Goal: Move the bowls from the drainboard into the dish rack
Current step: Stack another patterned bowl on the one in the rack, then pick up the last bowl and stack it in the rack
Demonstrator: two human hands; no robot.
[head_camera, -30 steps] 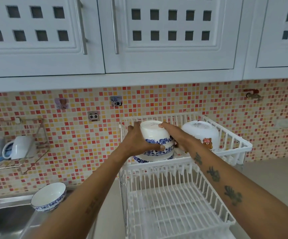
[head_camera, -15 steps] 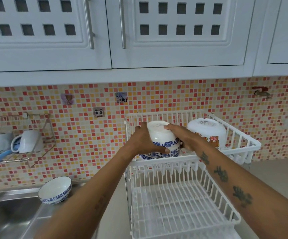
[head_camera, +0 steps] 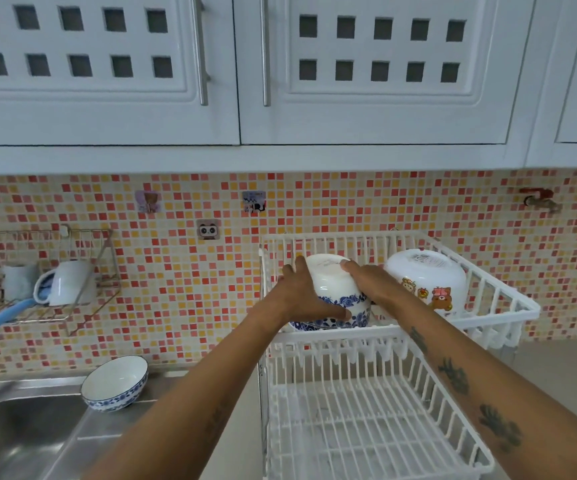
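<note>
A stack of white bowls with blue flower bands sits upside down in the left part of the upper tier of the white dish rack. My left hand grips the stack from the left and my right hand holds it from the right. The stack's lower rim is level with the tier's front rail, and the rail hides whether it rests on the wires. Another blue-and-white bowl stands upright on the steel drainboard at the lower left, beside the sink.
A large white inverted bowl with cartoon bears fills the right of the upper tier. The lower rack tier holds nothing. A wire wall shelf with mugs and a blue-handled tool hangs at left. White cabinets hang overhead.
Both hands have lowered the stack of bowls down into the upper tier of the rack. The camera has shifted slightly, so the scene sits further right and lower.
</note>
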